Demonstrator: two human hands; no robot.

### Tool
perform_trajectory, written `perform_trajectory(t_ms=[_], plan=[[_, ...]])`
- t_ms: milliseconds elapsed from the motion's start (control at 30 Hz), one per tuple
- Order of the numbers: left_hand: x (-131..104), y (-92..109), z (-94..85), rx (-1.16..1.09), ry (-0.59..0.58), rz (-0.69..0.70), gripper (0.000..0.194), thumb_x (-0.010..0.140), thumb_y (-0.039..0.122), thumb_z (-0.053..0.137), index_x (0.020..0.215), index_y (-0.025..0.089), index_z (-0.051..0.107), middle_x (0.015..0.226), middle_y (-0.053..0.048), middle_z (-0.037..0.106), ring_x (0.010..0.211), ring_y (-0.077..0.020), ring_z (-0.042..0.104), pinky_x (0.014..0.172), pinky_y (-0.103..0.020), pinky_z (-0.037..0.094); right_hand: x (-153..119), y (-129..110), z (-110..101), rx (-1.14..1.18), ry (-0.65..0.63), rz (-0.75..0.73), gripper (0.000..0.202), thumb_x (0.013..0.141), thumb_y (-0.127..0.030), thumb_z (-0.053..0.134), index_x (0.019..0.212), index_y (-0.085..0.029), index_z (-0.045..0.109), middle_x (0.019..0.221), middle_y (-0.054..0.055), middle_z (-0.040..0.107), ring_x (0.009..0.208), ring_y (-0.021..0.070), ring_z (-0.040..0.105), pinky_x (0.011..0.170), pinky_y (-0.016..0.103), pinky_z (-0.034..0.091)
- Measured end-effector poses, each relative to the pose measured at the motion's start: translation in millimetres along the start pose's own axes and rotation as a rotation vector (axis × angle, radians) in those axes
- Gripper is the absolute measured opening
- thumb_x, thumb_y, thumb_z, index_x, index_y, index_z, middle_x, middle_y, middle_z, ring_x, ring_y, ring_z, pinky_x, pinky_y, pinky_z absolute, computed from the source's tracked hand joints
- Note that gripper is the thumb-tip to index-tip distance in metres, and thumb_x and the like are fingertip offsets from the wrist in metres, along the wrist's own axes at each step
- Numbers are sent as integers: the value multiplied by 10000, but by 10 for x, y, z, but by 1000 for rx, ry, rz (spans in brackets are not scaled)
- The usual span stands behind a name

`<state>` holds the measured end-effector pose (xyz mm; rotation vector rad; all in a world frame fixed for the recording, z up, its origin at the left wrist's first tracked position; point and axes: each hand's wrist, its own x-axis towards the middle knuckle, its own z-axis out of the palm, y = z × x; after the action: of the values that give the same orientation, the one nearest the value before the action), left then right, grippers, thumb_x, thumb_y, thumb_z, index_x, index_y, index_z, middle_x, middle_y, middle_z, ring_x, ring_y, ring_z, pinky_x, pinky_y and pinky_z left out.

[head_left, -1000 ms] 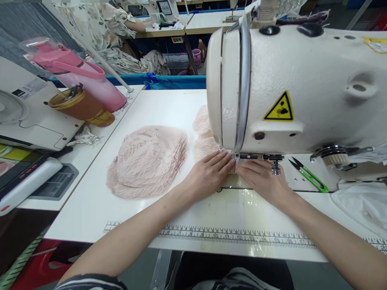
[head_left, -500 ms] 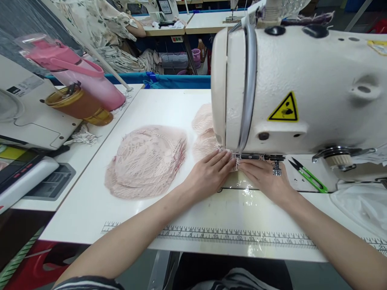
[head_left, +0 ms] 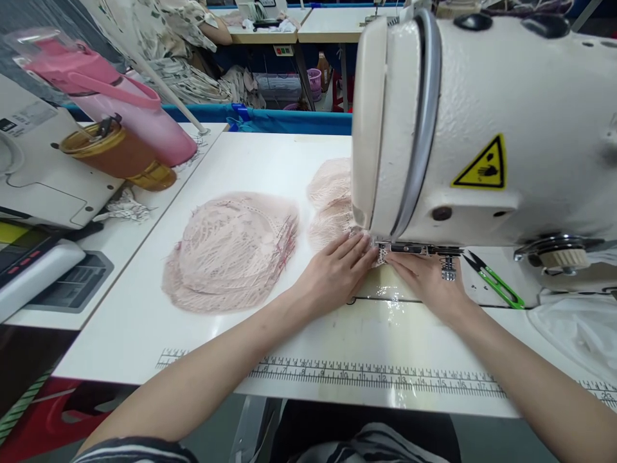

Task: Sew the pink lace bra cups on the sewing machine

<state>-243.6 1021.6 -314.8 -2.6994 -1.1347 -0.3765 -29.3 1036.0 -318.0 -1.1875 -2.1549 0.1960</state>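
"Where does this view come from?"
"The person's own head, above the near side of the white table (head_left: 299,337), facing forward and steeply down."
"How near?"
"Close: the left hand (head_left: 330,273) and right hand (head_left: 434,283) sit around mid-view, and the sewing machine (head_left: 482,103) looms large, cut by the right edge."
"And the far end?"
"It reaches another table (head_left: 332,29), small and well apart, along the top."
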Motion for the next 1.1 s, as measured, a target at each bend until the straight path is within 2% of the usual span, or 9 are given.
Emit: perform_trajectory(t_ms=[100, 167, 267, 333, 500, 700, 833, 1100], plan=[[-2, 6, -6, 10, -1, -11, 342, 995, 217, 448, 1280, 86, 583, 1325, -150, 591, 1292, -280, 513, 1129, -454, 379, 1, 13, -2, -2, -16, -60, 203, 958, -279, 540, 892, -242, 729, 863, -10, 744, 759, 150, 672, 735, 277, 484], [-11, 9, -14, 20, 12, 29, 339, 981, 173, 465, 1290, 88, 575, 1346, -141, 575, 1305, -274, 500, 1133, -448, 377, -24, 34, 1, -89, 9, -111, 170, 945, -283, 570, 901, -256, 733, 868, -13, 745, 796, 151, 674, 765, 283, 471], [-31, 6, -11, 29, 43, 118, 353, 960, 92, 463, 1299, 72, 562, 1345, -129, 578, 1281, -239, 527, 1107, -388, 419, -90, 64, 8, -217, 35, -182, 155, 940, -291, 585, 957, -269, 737, 884, 9, 742, 812, 162, 672, 799, 310, 452], [-37, -1, 2, 37, 64, 131, 340, 963, 103, 464, 1281, 43, 568, 1315, -139, 599, 1245, -237, 560, 1074, -366, 455, -130, 66, 15, -238, 13, -206, 195, 960, -304, 547, 1023, -277, 729, 918, 23, 737, 794, 164, 670, 817, 338, 451], [-12, -8, 7, 33, 96, 66, 318, 989, 196, 465, 1226, 40, 608, 1274, -146, 627, 1194, -246, 600, 1043, -370, 484, -142, 0, 6, -175, -67, -155, 295, 997, -354, 453, 1064, -268, 727, 903, 40, 722, 757, 174, 665, 809, 371, 474], [-6, -5, -18, -4, 27, 31, 317, 997, 218, 454, 1243, 93, 611, 1321, -119, 599, 1265, -251, 543, 1107, -424, 418, -103, -44, -48, -32, -196, -65, 308, 999, -362, 442, 1150, -285, 699, 829, 32, 705, 805, 185, 662, 816, 374, 488], [-18, -8, -2, 34, 18, 34, 317, 1001, 222, 448, 1247, 108, 610, 1334, -94, 591, 1277, -239, 531, 1121, -417, 398, -116, -26, -42, -29, -208, -54, 298, 992, -354, 455, 1148, -284, 699, 847, 35, 706, 801, 186, 660, 845, 394, 478], [-1, 12, -19, 46, 44, 19, 334, 1006, 239, 437, 1244, 78, 608, 1299, -118, 615, 1260, -257, 546, 1118, -425, 391, -96, -54, -50, -75, -238, -48, 343, 1004, -390, 405, 1189, -287, 675, 839, 40, 706, 784, 196, 659, 855, 423, 481]])
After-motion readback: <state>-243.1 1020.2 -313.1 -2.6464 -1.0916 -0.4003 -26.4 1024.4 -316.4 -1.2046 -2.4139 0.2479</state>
